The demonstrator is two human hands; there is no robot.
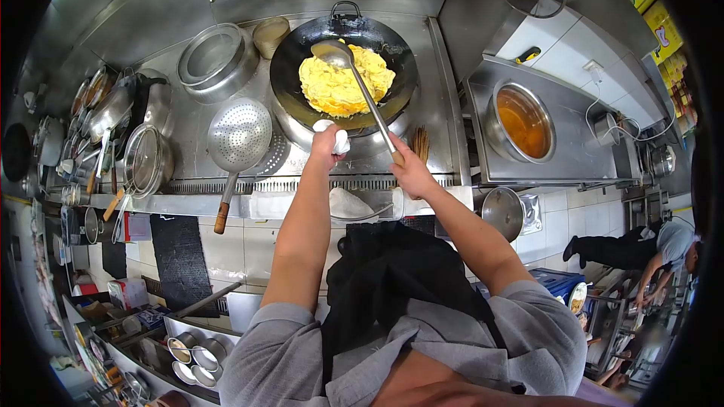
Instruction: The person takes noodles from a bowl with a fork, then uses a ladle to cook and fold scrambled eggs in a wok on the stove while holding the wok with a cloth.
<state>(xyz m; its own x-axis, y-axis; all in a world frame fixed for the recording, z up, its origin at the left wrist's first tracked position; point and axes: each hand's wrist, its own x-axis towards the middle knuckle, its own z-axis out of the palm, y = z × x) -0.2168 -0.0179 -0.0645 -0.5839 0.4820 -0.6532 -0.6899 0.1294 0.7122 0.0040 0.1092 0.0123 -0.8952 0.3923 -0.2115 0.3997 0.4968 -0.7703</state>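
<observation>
Yellow cooked egg (335, 90) lies in a black wok (290, 53) on the steel stove. My right hand (415, 172) is closed round the wooden end of a long metal ladle (369, 98), whose bowl rests on the egg's upper part. At the wok's near rim, my left hand (326, 143) grips a folded white cloth (339, 141). Just right of the wok, near my right hand, stands a bamboo brush (421, 143). A perforated strainer (240, 136) with a wooden handle lies on the stove to the left.
A steel bowl of orange liquid (523, 126) sits on the right counter. Stacked metal pans (215, 56) and a small pot (270, 36) stand behind the strainer. More strainers (143, 158) are at the left. Another person (671, 245) is at the far right.
</observation>
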